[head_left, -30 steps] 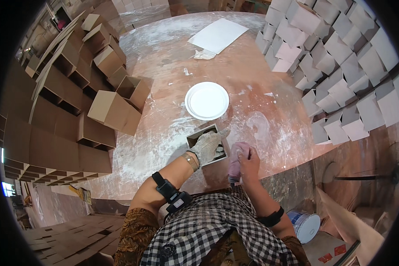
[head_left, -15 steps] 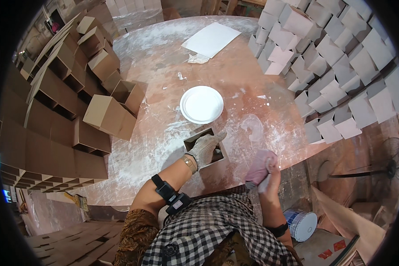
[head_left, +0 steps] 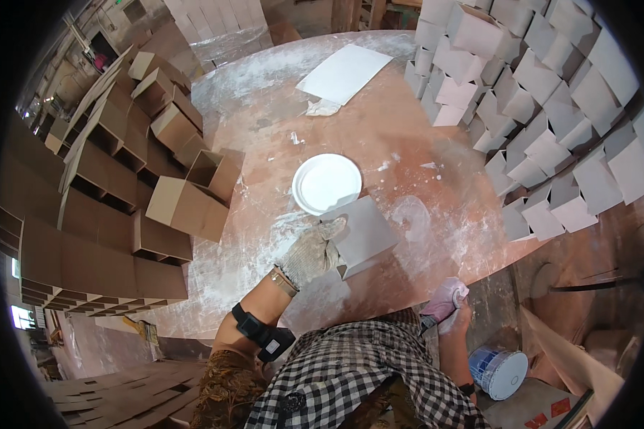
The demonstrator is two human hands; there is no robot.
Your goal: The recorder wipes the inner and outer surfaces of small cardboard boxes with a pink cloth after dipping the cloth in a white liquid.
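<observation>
My left hand (head_left: 310, 250), in a pale knitted glove, grips the near-left edge of a small open-ended box (head_left: 365, 232). One flat grey side of the box faces up, and its far corner overlaps the rim of a round white dish (head_left: 326, 179). Low on the right, by the table's edge, my right hand (head_left: 454, 314) is closed around a bunched pink cloth (head_left: 445, 297). The fingers there are partly hidden by the cloth.
Brown open boxes (head_left: 186, 207) are stacked along the left. Stacked whitish boxes (head_left: 529, 136) stand at the right. A white sheet (head_left: 345, 74) lies at the table's far side. A blue-and-white bucket (head_left: 504, 372) sits below the table on the right.
The box has been turned from opening up to a flat side up and moved right, my left hand gripping its edge. My right hand has dropped lower and right with the cloth.
</observation>
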